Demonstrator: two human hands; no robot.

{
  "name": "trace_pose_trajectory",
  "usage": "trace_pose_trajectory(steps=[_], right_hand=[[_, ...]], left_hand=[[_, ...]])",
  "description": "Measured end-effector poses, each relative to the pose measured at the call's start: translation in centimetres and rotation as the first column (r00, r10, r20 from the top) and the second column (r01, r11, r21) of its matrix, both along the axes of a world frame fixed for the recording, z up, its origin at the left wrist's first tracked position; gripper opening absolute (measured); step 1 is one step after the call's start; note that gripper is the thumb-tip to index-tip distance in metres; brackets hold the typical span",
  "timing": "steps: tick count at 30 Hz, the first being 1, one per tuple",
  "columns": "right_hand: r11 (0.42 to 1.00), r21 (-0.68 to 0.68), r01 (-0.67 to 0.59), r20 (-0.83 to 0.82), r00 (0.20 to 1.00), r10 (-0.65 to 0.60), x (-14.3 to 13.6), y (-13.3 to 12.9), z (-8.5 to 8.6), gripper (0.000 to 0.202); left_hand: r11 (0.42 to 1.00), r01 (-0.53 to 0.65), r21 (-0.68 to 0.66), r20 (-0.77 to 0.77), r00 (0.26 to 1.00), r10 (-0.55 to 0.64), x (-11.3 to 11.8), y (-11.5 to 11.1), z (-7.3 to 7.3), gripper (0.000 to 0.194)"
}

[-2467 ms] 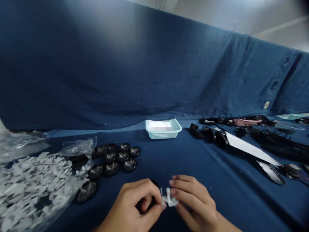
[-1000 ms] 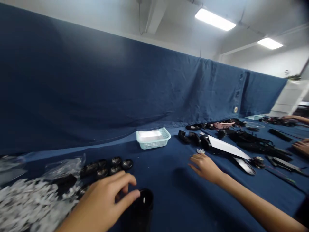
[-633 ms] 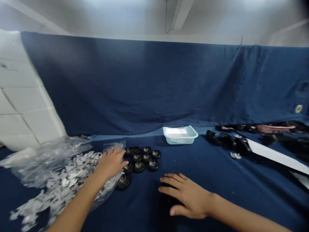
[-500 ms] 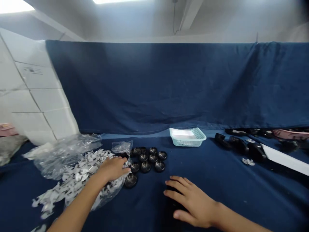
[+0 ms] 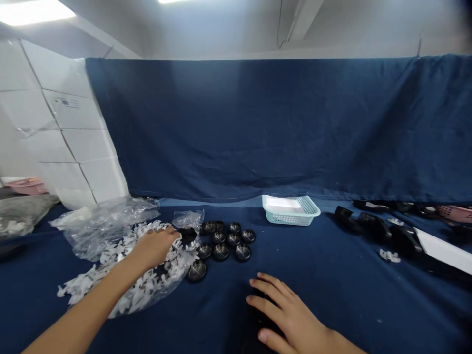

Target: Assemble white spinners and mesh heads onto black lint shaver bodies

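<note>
My left hand (image 5: 158, 246) is down on a heap of small white plastic parts (image 5: 143, 290) spread over a clear plastic bag. Its fingers point into the heap and are mostly hidden, so a grasp cannot be made out. Just right of the heap stand several round black cups (image 5: 221, 252) in loose rows, the closest one (image 5: 197, 271) beside the bag's edge. My right hand (image 5: 291, 314) hovers or rests at the front with fingers spread. Under it is a dark shape, partly covered and too dark to name.
A light-blue basket (image 5: 291, 219) with something white inside stands at the back. Black curved parts (image 5: 374, 227) and a small white part (image 5: 389, 255) lie to the right. Crumpled clear plastic (image 5: 106, 221) is at the left, below white boxes (image 5: 88, 142). A blue curtain (image 5: 250, 128) hangs behind.
My left hand has moved left, from beside the black cups onto the white parts. My right hand stays spread in nearly the same place. The view has turned slightly left.
</note>
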State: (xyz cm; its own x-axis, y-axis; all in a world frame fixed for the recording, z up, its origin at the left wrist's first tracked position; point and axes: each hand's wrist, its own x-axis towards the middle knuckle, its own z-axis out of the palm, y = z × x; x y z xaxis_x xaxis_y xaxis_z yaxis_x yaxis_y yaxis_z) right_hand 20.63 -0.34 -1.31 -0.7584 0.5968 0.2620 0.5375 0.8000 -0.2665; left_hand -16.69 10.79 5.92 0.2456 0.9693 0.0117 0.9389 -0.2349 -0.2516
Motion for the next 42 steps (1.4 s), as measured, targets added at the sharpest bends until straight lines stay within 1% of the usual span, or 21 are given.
trace_pose_trajectory(steps=[3,5,7,10,13,15,17,19,20,22,25,27,28,30,31,32,34,36,38,40,42], right_hand=[[1.000,0.011,-0.007,-0.016,1.000,0.007,0.0,0.0,0.1,0.053],[1.000,0.008,-0.006,-0.030,1.000,0.006,0.1,0.1,0.2,0.052],[1.000,-0.001,-0.002,-0.042,0.999,0.002,0.2,0.1,0.2,0.051],[1.000,-0.012,0.006,-0.048,0.999,-0.006,0.4,0.2,0.1,0.051],[1.000,-0.022,-0.003,-0.054,0.999,0.002,0.5,0.3,0.0,0.052],[0.999,-0.037,-0.013,-0.059,0.998,0.011,0.5,0.3,0.1,0.053],[0.999,-0.044,-0.018,-0.072,0.997,0.015,0.4,0.4,0.1,0.052],[0.999,-0.037,-0.023,-0.095,0.995,0.019,0.3,0.6,0.2,0.051],[0.999,-0.034,-0.026,-0.108,0.994,0.022,0.3,0.7,0.1,0.050],[0.998,-0.044,-0.043,-0.141,0.989,0.037,0.4,0.8,-0.1,0.050],[0.993,-0.095,-0.068,-0.262,0.964,0.041,0.6,0.8,-0.8,0.055],[0.991,-0.133,-0.033,-0.415,0.909,-0.025,0.6,0.5,-1.3,0.053],[0.986,-0.164,0.007,-0.500,0.862,-0.089,0.6,0.4,-1.3,0.050],[0.960,-0.268,0.081,-0.654,0.717,-0.243,0.3,0.1,-0.9,0.042],[0.938,-0.337,0.080,-0.713,0.629,-0.310,0.2,-0.1,-0.4,0.040],[0.912,-0.409,0.044,-0.755,0.545,-0.364,0.1,-0.2,0.3,0.039],[0.852,-0.506,-0.134,-0.808,0.419,-0.414,0.0,-0.3,2.0,0.044],[0.779,-0.539,-0.321,-0.828,0.371,-0.420,0.1,-0.3,3.6,0.047],[0.729,-0.527,-0.438,-0.848,0.338,-0.410,0.2,-0.1,4.8,0.045],[0.715,-0.496,-0.492,-0.868,0.288,-0.404,0.3,0.1,5.4,0.043],[0.722,-0.470,-0.507,-0.882,0.244,-0.403,0.3,0.3,5.8,0.044]], left_hand=[[0.999,0.025,0.036,-0.042,0.999,-0.023,1.1,0.6,0.8,0.031],[0.997,0.061,0.043,-0.047,0.997,-0.059,2.1,1.2,0.9,0.026],[0.995,0.100,0.018,-0.045,0.994,-0.100,3.2,1.9,0.5,0.024],[0.991,0.121,-0.062,-0.040,0.992,-0.124,4.0,3.1,-0.7,0.018],[0.987,0.112,-0.117,-0.012,0.993,-0.114,3.9,4.0,-1.6,0.021],[0.986,0.109,-0.128,0.023,0.994,-0.107,3.5,4.3,-1.6,0.019],[0.986,0.118,-0.117,0.071,0.991,-0.110,3.2,4.2,-1.2,0.018],[0.987,0.142,-0.075,0.136,0.982,-0.131,3.4,3.8,-0.4,0.014],[0.986,0.161,-0.043,0.177,0.973,-0.151,3.6,3.5,0.1,0.013],[0.977,0.210,0.035,0.265,0.941,-0.212,4.6,2.3,1.2,0.018],[0.939,0.319,0.127,0.383,0.858,-0.343,7.4,-0.3,2.5,0.024],[0.905,0.397,0.152,0.436,0.795,-0.422,9.7,-2.5,3.1,0.023],[0.882,0.440,0.170,0.465,0.754,-0.465,10.9,-3.5,3.4,0.023],[0.794,0.546,0.266,0.563,0.581,-0.588,13.1,-5.3,4.0,0.018],[0.749,0.583,0.316,0.581,0.505,-0.638,14.1,-6.1,4.4,0.017],[0.712,0.607,0.353,0.589,0.447,-0.673,15.0,-6.6,4.7,0.016],[0.663,0.624,0.413,0.592,0.369,-0.716,16.5,-7.4,5.3,0.020],[0.639,0.626,0.447,0.604,0.315,-0.732,17.6,-7.9,5.6,0.022],[0.621,0.610,0.491,0.628,0.246,-0.738,18.4,-8.3,5.8,0.020],[0.606,0.570,0.555,0.655,0.150,-0.741,18.8,-8.5,5.9,0.022],[0.605,0.518,0.604,0.680,0.061,-0.731,18.8,-8.7,6.0,0.027]])
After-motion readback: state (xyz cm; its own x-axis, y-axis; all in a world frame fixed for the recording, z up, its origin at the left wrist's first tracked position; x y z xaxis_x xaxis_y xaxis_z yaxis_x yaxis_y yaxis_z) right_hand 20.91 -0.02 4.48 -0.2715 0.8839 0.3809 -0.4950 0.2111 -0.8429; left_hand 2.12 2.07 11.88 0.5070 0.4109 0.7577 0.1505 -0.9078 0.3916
